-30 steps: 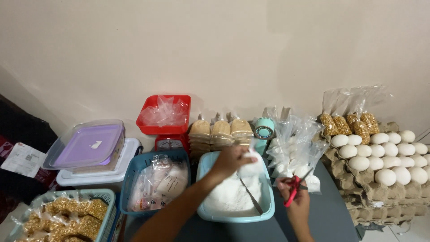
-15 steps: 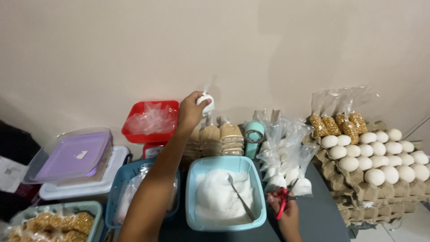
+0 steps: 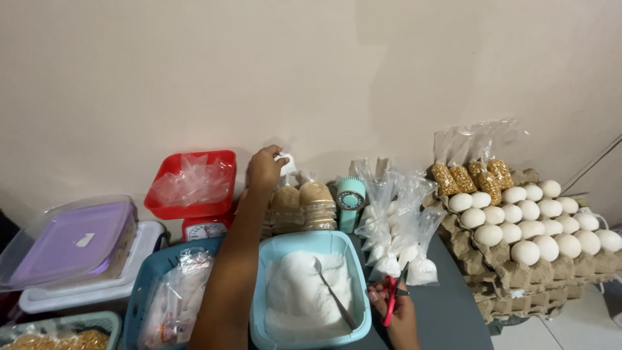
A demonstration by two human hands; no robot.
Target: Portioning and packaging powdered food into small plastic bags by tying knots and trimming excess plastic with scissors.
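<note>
My left hand [image 3: 264, 167] is stretched far back toward the wall, pinching a small white item [image 3: 286, 163] just above the bags of brown powder [image 3: 302, 202]. Beside the light blue tub of white powder [image 3: 310, 293], with a metal spoon [image 3: 334, 301] lying in it, my right hand [image 3: 390, 303] grips red-handled scissors [image 3: 391, 299] near the table's front edge. Small tied bags of white powder [image 3: 392, 241] stand just behind that hand.
A red kitchen scale with plastic bags in its tray [image 3: 192, 183] stands at the back left. Stacked egg trays [image 3: 532, 233] with bags of yellow grain [image 3: 472, 174] fill the right. A purple-lidded box [image 3: 72, 242], a blue basket [image 3: 167, 299] and a mint fan [image 3: 350, 201] stand around.
My left hand lifted from the tub of white powder and reached back to the wall over the brown bags. The right hand stayed beside the tub with the scissors.
</note>
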